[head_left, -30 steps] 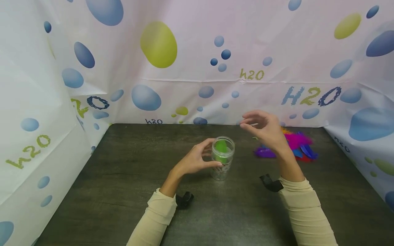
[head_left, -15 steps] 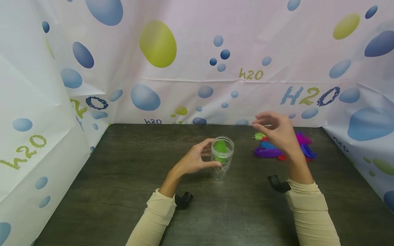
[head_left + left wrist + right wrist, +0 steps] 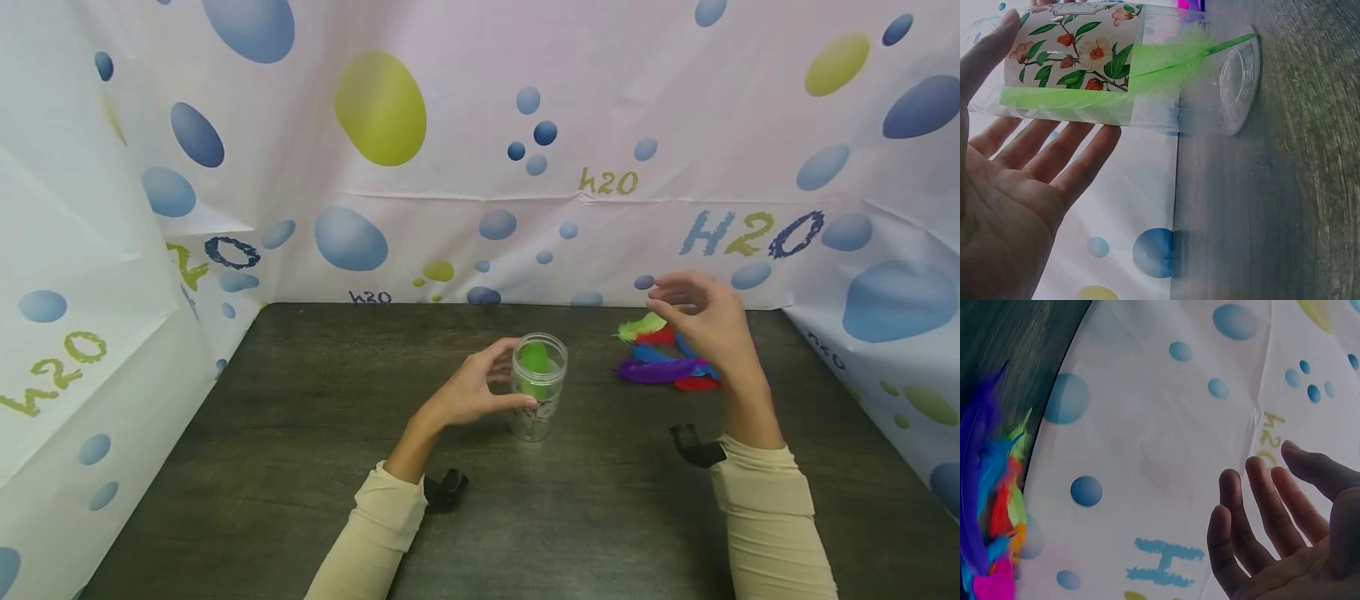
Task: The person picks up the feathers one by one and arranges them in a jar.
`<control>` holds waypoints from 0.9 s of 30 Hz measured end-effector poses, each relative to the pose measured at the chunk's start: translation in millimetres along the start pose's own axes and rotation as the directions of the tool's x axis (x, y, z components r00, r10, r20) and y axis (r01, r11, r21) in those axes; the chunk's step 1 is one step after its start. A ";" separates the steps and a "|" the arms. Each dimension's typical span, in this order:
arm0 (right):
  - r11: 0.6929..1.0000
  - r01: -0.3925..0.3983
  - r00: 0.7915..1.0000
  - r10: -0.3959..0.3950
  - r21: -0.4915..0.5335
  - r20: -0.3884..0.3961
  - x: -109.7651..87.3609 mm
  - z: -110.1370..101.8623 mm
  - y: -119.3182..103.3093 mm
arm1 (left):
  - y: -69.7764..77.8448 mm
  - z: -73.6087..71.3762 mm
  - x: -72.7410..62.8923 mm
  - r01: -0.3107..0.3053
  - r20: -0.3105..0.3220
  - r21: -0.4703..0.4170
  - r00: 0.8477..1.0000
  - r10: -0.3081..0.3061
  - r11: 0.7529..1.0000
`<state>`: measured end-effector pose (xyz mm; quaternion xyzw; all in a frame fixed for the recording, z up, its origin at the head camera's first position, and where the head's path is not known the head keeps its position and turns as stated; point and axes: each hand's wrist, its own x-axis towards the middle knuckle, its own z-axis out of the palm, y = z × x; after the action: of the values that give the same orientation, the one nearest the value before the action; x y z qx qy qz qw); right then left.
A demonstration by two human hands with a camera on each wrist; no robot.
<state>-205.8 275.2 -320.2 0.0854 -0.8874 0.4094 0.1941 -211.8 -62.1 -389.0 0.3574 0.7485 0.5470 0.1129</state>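
My left hand (image 3: pixel 474 390) holds a clear jar (image 3: pixel 532 427) upright, thumb across the near side and fingers round the back. A floral label (image 3: pixel 1085 47) wraps the jar's wall, and its top has no lid on it. Inside stands a green feather (image 3: pixel 1169 65), its quill reaching down toward the base. My right hand (image 3: pixel 708 321) is raised over the right back of the table, fingers loosely bent and nothing between them. Below and behind it lies a pile of coloured feathers, with a purple feather (image 3: pixel 657 372) in front and a lime feather (image 3: pixel 642 326) at the left; the hand hides part of the pile.
A dark wood-look table (image 3: pixel 300 467) carries everything. White sheeting (image 3: pixel 465 108) printed with blue and green spots rises behind the table and along both sides. Black wrist mounts (image 3: pixel 446 490) sit at both sleeve cuffs.
My right hand has moved to the right, from near the jar to over the feathers, uncovering the lime and red ones. The left hand stays on the jar.
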 end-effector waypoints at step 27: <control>0.972 -0.175 0.985 0.174 -0.159 -0.021 -1.2 -21.2 43.3 | -0.5 -0.2 0.3 -0.012 0.008 -0.005 1.000 0.012 1.000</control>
<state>-212.2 319.5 -338.2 -0.0103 -0.9209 0.3523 0.1667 -212.3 -62.2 -389.3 0.3641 0.7444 0.5481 0.1136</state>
